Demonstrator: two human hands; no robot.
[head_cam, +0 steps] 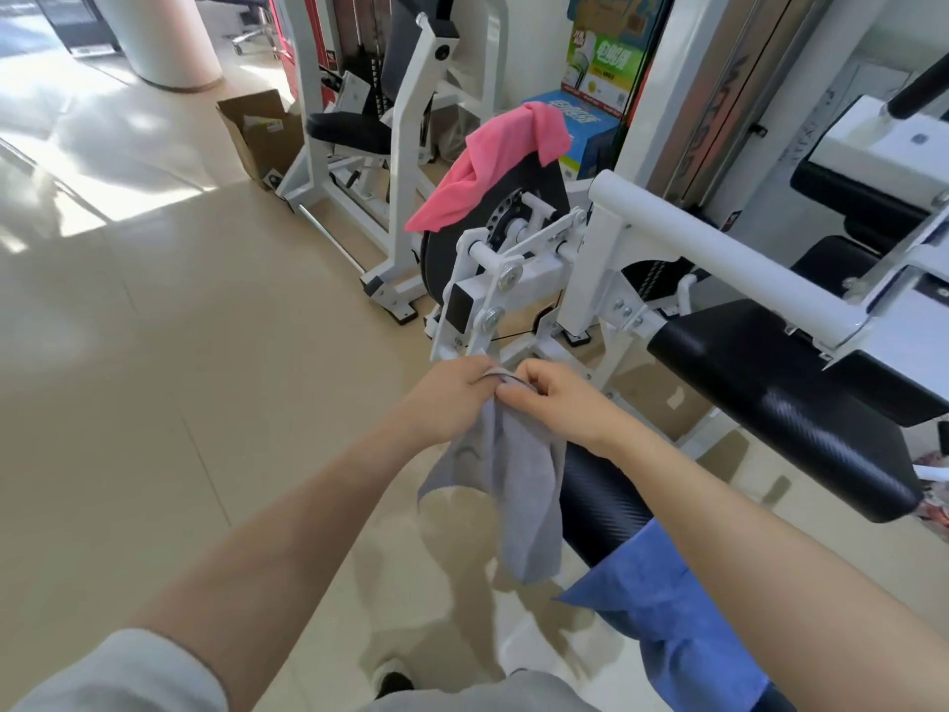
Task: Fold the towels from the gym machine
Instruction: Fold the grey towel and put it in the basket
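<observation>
Beside machine, fingers [500, 390] pinch grey towel [513, 485].

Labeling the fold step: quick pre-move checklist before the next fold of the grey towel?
1. Left hand pinches the grey towel at its top edge: ok.
2. Right hand pinches the same edge: ok.
3. Towel hangs off the floor: ok.
4. Towel flat and even: not ok, bunched.
5. Pink towel still draped on the machine, left to fold: ok.
6. Blue towel on the black pad, folded or not: cannot tell.
</observation>
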